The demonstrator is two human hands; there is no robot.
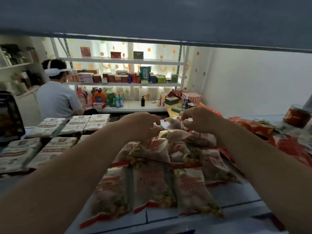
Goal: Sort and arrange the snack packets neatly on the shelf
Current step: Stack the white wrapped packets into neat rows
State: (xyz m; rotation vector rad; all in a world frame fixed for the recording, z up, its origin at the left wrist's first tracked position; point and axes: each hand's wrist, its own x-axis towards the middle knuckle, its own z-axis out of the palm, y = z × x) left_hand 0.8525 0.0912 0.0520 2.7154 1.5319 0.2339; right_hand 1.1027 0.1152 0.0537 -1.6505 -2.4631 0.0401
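Roughly half done, I judge — the pale packets [55,144] lie in neat rows at the shelf's [162,215] left, while the red-and-white packets [152,183] remain a loose central heap (its near row looks straighter), left hand [141,125] and right hand [200,120] each pinching one at the far end.

left hand [141,125]: pinching packet corner [158,127] | right hand [200,120]: pinching top packet [174,123] | snack packets [152,183]: heaped on shelf [236,191]

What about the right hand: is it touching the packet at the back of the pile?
Touching. The head view shows the right hand, its fingers pinching the top edge of the rear packet, with no gap between them.
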